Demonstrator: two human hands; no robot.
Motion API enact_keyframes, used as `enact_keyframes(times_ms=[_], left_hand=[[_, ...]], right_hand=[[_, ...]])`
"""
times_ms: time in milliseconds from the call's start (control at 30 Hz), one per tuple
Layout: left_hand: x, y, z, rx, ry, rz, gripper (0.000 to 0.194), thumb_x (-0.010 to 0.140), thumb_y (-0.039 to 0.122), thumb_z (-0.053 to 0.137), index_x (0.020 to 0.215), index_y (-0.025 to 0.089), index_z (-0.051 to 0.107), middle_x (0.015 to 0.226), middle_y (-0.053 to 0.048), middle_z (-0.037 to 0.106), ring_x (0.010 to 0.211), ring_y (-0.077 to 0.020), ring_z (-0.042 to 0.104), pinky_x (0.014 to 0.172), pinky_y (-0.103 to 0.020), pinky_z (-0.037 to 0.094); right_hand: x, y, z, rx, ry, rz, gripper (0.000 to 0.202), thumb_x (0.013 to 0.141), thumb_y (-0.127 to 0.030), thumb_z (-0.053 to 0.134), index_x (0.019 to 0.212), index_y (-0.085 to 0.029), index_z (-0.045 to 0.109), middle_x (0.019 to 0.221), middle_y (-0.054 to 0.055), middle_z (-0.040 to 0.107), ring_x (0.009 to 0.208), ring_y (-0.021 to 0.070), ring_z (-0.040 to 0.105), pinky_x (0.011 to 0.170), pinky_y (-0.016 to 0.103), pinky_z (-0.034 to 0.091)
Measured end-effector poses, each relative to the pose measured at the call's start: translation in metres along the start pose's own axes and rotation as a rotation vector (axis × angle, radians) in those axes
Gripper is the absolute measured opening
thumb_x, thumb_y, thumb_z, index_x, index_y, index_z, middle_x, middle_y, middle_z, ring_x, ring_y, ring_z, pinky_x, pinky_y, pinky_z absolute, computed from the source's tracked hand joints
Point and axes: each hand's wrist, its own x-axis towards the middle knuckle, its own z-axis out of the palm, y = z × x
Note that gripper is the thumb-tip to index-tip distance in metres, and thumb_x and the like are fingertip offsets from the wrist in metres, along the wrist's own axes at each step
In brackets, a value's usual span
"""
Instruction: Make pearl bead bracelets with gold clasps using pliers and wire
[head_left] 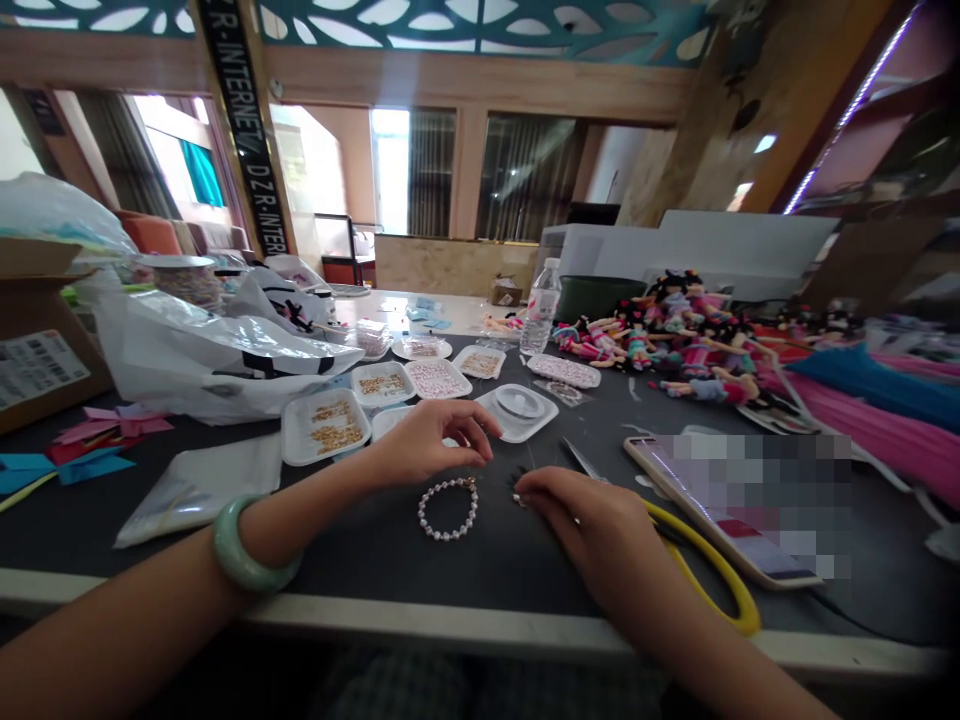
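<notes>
My left hand hovers just behind a beaded bracelet, its fingers curved and the thumb a little apart, with nothing visible in them. The bracelet lies in a loop on the dark table, its pearly beads strung evenly, a gold-coloured piece at its upper right. To the right, my right hand rests low over the table with thumb and forefinger pinched on a small pale bead. Beside and partly under that hand lie scissors with yellow handles, blades pointing away. A clear spool sits on a white tray behind my hands.
White trays hold gold pieces and pink-white beads. A phone lies at right, plastic bags at left. Behind stand a water bottle and a heap of small dolls. A cardboard box is far left.
</notes>
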Motion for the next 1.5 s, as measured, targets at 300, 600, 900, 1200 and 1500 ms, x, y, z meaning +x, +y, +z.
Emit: enact_keyframes(times_ms=[300,600,900,1200,1500], left_hand=[[-0.004,-0.001,0.004,0.045,0.082,0.135,0.031,0.074,0.012,0.066,0.104,0.014,0.058,0.088,-0.005,0.063,0.078,-0.0136,0.062,0.077,-0.030,0.051],[-0.008,0.004,0.003,0.426,0.220,0.457,0.028,0.082,0.014,0.063,0.108,0.019,0.055,0.094,-0.003,0.056,0.075,-0.0121,0.062,0.074,-0.028,0.052],[-0.010,0.003,0.007,0.378,0.223,0.466,0.034,0.081,0.010,0.062,0.112,0.020,0.052,0.097,-0.004,0.054,0.077,-0.0124,0.064,0.075,-0.029,0.054],[-0.009,0.003,0.007,0.408,0.222,0.468,0.031,0.082,0.015,0.063,0.110,0.020,0.053,0.094,-0.004,0.056,0.077,-0.0136,0.064,0.074,-0.029,0.054],[-0.009,0.006,0.009,0.452,0.226,0.471,0.031,0.080,0.013,0.066,0.108,0.019,0.053,0.090,-0.003,0.058,0.076,-0.0141,0.064,0.073,-0.030,0.054]], right_hand=[[0.035,-0.002,0.006,0.019,0.030,0.039,0.016,0.082,-0.011,0.056,0.081,-0.020,0.069,0.070,0.000,0.073,0.062,0.0155,0.066,0.060,0.022,0.043],[0.033,-0.005,0.016,0.026,0.152,0.015,0.011,0.081,-0.009,0.061,0.081,-0.019,0.067,0.069,-0.002,0.072,0.059,0.0131,0.066,0.058,0.019,0.042],[0.031,-0.004,0.017,-0.039,0.243,-0.040,0.009,0.080,-0.009,0.062,0.080,-0.017,0.065,0.064,-0.003,0.070,0.050,0.0117,0.061,0.053,0.019,0.040],[0.029,-0.003,0.017,-0.094,0.277,-0.117,0.011,0.083,-0.008,0.056,0.079,-0.018,0.060,0.065,-0.003,0.067,0.053,0.0114,0.060,0.053,0.019,0.038],[0.025,0.003,0.022,-0.130,0.260,-0.201,0.016,0.086,-0.005,0.048,0.082,-0.020,0.049,0.068,-0.002,0.060,0.059,0.0137,0.056,0.056,0.021,0.037]])
